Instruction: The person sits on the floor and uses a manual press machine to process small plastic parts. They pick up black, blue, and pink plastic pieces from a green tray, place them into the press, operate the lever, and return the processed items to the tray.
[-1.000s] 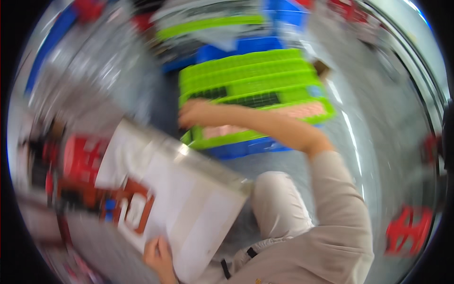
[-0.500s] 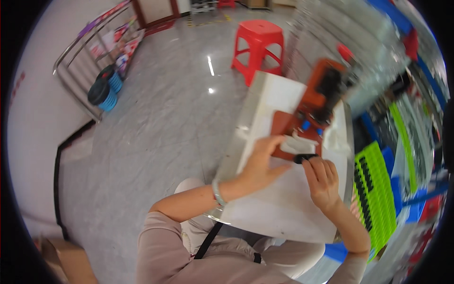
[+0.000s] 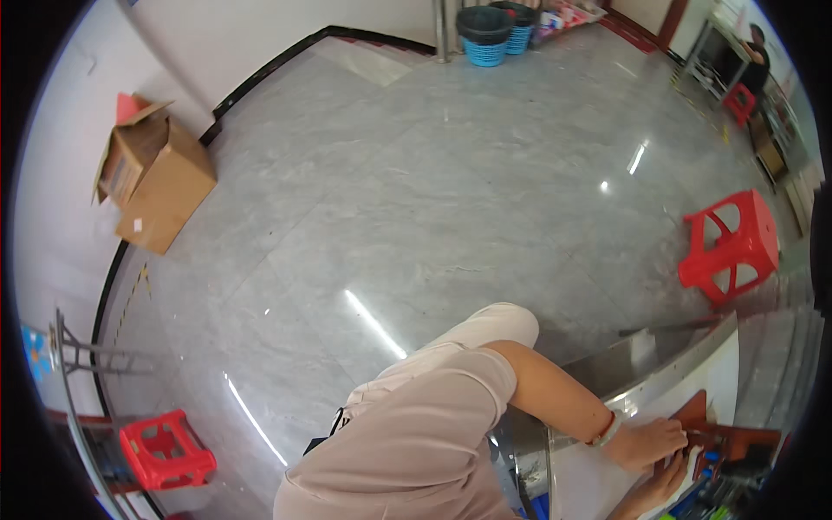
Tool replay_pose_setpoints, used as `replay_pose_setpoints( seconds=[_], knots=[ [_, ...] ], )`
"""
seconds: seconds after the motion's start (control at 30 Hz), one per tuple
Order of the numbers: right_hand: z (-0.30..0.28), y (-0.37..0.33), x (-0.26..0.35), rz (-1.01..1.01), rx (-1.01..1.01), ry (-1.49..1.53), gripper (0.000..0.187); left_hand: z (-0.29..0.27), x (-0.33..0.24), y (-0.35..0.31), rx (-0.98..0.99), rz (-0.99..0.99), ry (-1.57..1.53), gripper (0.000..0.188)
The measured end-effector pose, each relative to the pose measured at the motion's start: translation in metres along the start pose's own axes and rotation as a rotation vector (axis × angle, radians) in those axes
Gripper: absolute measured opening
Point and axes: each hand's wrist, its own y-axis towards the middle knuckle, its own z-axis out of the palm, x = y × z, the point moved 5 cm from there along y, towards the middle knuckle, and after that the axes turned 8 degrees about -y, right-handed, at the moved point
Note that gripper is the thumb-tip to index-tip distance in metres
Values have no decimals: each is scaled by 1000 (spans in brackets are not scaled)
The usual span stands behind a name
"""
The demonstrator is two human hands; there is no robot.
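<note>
At the lower right stands a white worktable (image 3: 589,477) carrying an orange-brown benchtop machine (image 3: 737,442) with small blue parts (image 3: 711,457), partly cut off by the picture's rim. My left hand (image 3: 646,444), with a pale band at its wrist, rests at the machine's base, fingers curled and pressed together. Close below it, my right hand (image 3: 656,492) has its fingers drawn together, almost touching the left fingertips. Whatever lies between the fingers is hidden. A white piece (image 3: 692,464) sits beside the hands on the machine.
A red stool (image 3: 737,243) stands beyond the table, another red stool (image 3: 169,451) at lower left. An open cardboard box (image 3: 169,186) leans by the left wall. Blue baskets with black liners (image 3: 483,39) stand at the back. A person in dark clothes (image 3: 757,61) is at far right.
The view has swung left, so the table, machine and hands now appear at the lower right. My hands have come closer together; the black piece at my right fingers no longer shows.
</note>
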Motion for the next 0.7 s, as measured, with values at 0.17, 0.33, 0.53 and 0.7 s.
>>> replay_pose_setpoints(
  seconds=[0.17,0.33,0.53,0.7],
  knots=[
    [-3,13,-1,439,-21,630,32,0,10,10,62,-74,-45,44],
    [11,18,-8,307,-42,461,27,-25,10,11,-57,-86,-56,55],
    [-10,16,-8,-116,-161,-209,32,-26,15,33,135,-276,-28,75],
    [-45,7,-17,-62,-438,-61,31,-35,4,64,186,-381,64,87]
  ],
)
